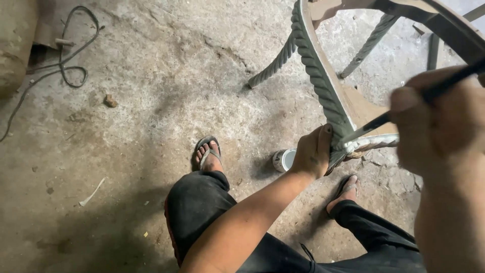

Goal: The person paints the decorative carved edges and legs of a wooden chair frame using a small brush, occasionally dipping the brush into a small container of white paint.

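Brush [374, 123] tip meets the carved chair frame [323, 81].
Left hand [313, 151] clamps the frame to steady it; right hand [439, 119] closes round the brush handle.

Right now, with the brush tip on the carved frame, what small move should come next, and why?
Probably a short stroke of the brush along the carved frame toward the pale coated part near its end. The right hand holds the brush with its tip beside that part, the left hand steadies the frame, and the twisted edge above looks uncoated.
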